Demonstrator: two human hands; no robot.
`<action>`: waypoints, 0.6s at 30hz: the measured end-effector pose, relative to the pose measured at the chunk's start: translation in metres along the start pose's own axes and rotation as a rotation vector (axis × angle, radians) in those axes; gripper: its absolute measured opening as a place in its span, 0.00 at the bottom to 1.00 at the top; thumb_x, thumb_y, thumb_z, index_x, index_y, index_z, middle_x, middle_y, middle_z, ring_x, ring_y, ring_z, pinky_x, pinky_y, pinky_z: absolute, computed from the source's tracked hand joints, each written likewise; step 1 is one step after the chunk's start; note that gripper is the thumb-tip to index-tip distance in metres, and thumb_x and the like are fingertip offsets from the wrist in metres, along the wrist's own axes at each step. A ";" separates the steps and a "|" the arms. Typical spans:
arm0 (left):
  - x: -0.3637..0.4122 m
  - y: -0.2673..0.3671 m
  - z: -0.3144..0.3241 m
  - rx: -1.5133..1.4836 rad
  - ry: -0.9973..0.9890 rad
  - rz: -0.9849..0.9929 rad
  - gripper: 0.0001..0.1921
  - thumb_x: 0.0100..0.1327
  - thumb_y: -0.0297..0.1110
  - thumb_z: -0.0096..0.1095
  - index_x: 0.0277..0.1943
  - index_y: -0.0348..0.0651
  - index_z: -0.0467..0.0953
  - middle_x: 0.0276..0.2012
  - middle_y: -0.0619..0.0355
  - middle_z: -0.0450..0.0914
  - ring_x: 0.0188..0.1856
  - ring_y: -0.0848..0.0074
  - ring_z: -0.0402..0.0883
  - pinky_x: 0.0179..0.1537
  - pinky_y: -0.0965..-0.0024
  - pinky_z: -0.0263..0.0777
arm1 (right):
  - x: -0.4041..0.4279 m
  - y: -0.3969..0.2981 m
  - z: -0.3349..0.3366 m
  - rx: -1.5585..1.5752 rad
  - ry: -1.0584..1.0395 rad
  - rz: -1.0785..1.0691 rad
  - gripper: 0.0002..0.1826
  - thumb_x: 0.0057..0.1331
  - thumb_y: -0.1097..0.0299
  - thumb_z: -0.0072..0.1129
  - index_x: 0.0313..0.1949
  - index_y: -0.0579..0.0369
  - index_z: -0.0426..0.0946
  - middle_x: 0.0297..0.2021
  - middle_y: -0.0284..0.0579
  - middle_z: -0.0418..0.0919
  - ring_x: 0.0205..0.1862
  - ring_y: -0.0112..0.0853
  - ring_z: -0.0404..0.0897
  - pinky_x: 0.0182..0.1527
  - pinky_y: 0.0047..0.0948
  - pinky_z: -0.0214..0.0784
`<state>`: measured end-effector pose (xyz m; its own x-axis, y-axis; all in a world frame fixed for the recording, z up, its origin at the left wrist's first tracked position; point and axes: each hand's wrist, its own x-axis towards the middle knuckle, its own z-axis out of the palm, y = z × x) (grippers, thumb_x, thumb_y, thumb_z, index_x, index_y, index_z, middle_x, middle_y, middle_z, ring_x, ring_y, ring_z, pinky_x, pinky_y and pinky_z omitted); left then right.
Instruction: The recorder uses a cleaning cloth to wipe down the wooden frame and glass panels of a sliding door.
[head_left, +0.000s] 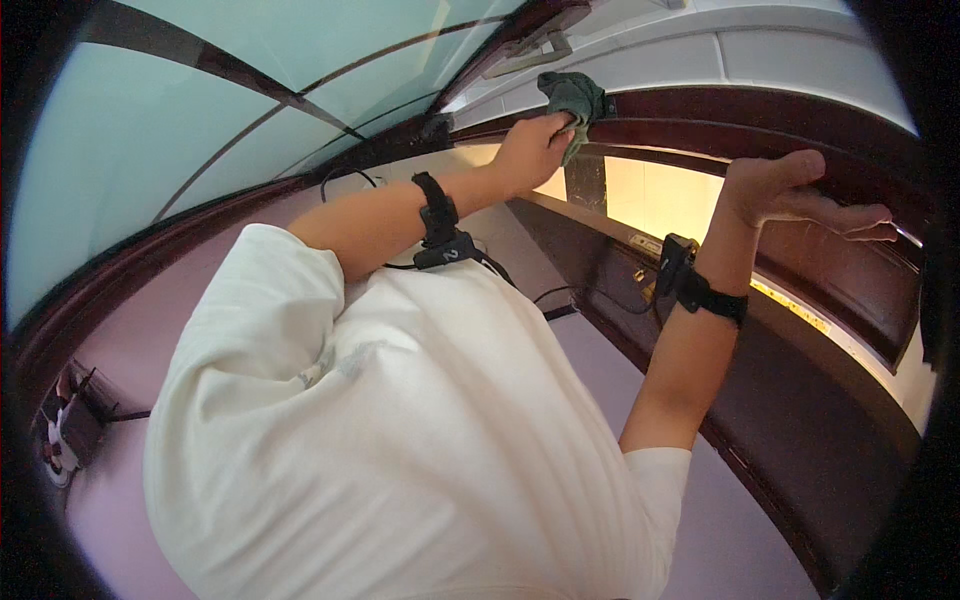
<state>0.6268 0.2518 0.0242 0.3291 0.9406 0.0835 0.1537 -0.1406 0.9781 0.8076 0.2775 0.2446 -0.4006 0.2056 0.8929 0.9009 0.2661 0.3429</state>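
My left hand (529, 154) grips a crumpled dark green cloth (570, 97). The cloth rests at the left end of a dark reddish-brown wooden rail (720, 112), which curves across the upper right. My right hand (795, 187) is turned palm up, fingers extended and holding nothing visible. It lies at the rail's lower side, above a dark wooden panel (832, 277); whether it presses on the wood, I cannot tell. Black strapped devices sit on both forearms, one on the left (442, 232) and one on the right (697, 289).
Frosted glass panes (172, 120) in dark frames slope over the left side. White panelling (645, 64) spans the top. Beyond the rail is a brightly lit yellowish opening (660, 195). A dark board (795, 382) runs down the right. Black cable (562, 289) passes near my body.
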 end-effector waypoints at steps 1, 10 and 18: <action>-0.002 -0.005 0.001 0.005 -0.007 0.049 0.11 0.67 0.33 0.54 0.47 0.34 0.73 0.32 0.37 0.78 0.34 0.43 0.77 0.36 0.53 0.71 | 0.002 -0.002 0.002 -0.001 0.003 0.002 0.40 0.72 0.49 0.38 0.71 0.61 0.34 0.70 0.66 0.26 0.72 0.55 0.28 0.68 0.61 0.22; -0.012 -0.054 0.028 0.032 0.058 -0.127 0.08 0.66 0.30 0.51 0.41 0.32 0.69 0.32 0.34 0.76 0.34 0.42 0.77 0.33 0.49 0.68 | 0.012 -0.002 0.010 0.178 -0.007 -0.032 0.39 0.73 0.52 0.38 0.71 0.60 0.33 0.71 0.62 0.26 0.72 0.53 0.33 0.70 0.57 0.24; 0.017 -0.181 0.050 0.495 -0.283 -0.261 0.16 0.58 0.28 0.55 0.48 0.31 0.73 0.40 0.34 0.80 0.43 0.41 0.78 0.44 0.50 0.74 | 0.015 0.001 0.015 0.538 -0.033 -0.010 0.38 0.71 0.51 0.43 0.72 0.46 0.34 0.69 0.59 0.35 0.67 0.45 0.47 0.67 0.53 0.46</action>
<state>0.6515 0.2782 -0.1609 0.4461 0.8546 -0.2658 0.6532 -0.1078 0.7495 0.8000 0.2955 0.2542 -0.4214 0.2282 0.8777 0.6880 0.7110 0.1454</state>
